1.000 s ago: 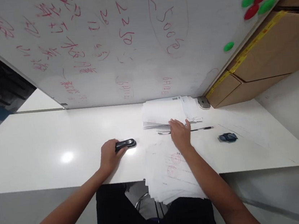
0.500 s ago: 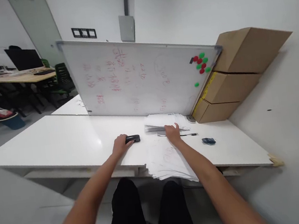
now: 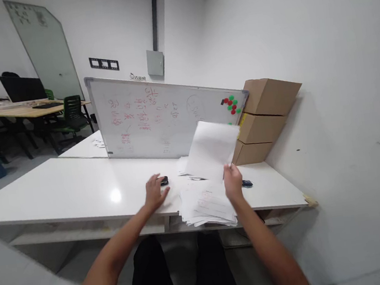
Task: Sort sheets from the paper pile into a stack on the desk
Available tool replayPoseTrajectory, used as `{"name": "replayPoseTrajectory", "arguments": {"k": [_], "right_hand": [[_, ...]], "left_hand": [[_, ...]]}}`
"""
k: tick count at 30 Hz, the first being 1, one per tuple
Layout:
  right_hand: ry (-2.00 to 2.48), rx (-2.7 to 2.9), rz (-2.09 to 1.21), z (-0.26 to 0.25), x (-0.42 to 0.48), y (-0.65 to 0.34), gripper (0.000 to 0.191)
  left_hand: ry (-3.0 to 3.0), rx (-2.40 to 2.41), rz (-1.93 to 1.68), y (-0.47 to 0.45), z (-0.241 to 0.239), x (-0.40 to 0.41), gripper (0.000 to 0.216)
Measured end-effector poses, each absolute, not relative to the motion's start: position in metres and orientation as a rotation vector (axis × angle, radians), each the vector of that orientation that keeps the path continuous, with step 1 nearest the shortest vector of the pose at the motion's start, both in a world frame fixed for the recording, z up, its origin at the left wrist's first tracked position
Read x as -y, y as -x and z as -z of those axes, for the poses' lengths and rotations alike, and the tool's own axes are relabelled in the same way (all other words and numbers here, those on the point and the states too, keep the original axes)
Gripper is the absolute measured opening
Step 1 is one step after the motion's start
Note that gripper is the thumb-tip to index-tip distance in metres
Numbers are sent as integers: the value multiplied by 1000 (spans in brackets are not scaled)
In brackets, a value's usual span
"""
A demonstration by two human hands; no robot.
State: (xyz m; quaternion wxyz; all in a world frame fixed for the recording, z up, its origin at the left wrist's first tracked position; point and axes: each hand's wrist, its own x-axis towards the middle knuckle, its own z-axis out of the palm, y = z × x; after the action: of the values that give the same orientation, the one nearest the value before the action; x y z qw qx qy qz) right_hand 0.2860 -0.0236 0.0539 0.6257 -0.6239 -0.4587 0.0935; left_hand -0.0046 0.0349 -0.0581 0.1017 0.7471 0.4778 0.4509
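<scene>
My right hand [image 3: 232, 181] grips the lower right corner of some white paper [image 3: 212, 149], raised and tilted above the desk. It is unclear whether this is one sheet or a few. Beside a black stapler [image 3: 164, 181], my left hand [image 3: 154, 192] has its fingers apart and partly covers it. A loose stack of papers [image 3: 206, 207] with red and grey marks lies at the desk's front edge, sticking out over it. More papers [image 3: 182, 165] show behind, partly hidden by the raised paper.
The white desk [image 3: 78, 188] has an open shelf beneath. A whiteboard [image 3: 134, 140] with red writing and round magnets leans at the back. Stacked cardboard boxes [image 3: 267, 126] stand at the right. A small dark object [image 3: 247, 183] lies right of my right hand.
My right hand has lifted white paper from the desk and tilted it up. My left hand has loosened from the stapler, its fingers now spread. The camera view has shifted.
</scene>
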Motion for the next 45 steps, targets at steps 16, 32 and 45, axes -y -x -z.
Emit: {"name": "replayPoseTrajectory", "arguments": {"k": [16, 32, 45], "right_hand": [[1183, 856, -605, 43, 98, -284, 91], [1196, 1286, -751, 43, 74, -301, 70], [1243, 1341, -771, 10, 98, -297, 47]], "left_hand": [[-1276, -1094, -1112, -62, 34, 40, 51], [-1795, -1071, -1191, -66, 29, 48, 30], [-1539, -1251, -1257, -59, 24, 40, 38]]}}
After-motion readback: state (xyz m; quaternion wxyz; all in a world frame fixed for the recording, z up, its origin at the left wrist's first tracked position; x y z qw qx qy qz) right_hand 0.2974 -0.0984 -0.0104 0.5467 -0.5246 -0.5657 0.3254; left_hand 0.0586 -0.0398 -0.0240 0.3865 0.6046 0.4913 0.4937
